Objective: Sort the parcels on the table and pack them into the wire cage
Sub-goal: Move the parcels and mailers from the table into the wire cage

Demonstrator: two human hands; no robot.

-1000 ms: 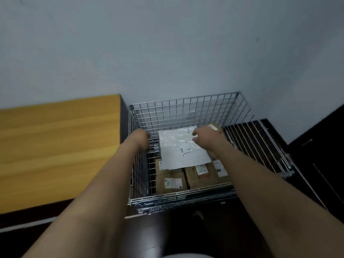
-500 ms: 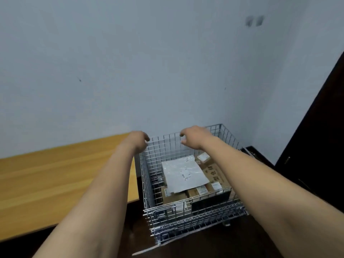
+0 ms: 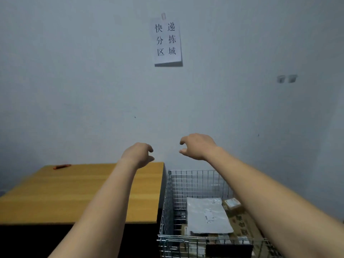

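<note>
Your left hand (image 3: 138,155) and right hand (image 3: 197,146) hover before the pale wall, fingers loosely curled and holding nothing. Below them, the silver wire cage (image 3: 195,180) stands just beside the yellow wooden table (image 3: 74,192). Inside the cage, a flat white plastic mailer (image 3: 206,215) lies on brown cardboard parcels (image 3: 242,222).

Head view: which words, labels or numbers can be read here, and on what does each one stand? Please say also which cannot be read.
"快递 / 分拣 / 区域": black characters on the paper sign taped to the wall.
Label on the grey mailer bag in the wire cage: too small to read.
Print on the brown cardboard box beside it: blurred, unreadable.
Label on the small box behind: unreadable.
</note>
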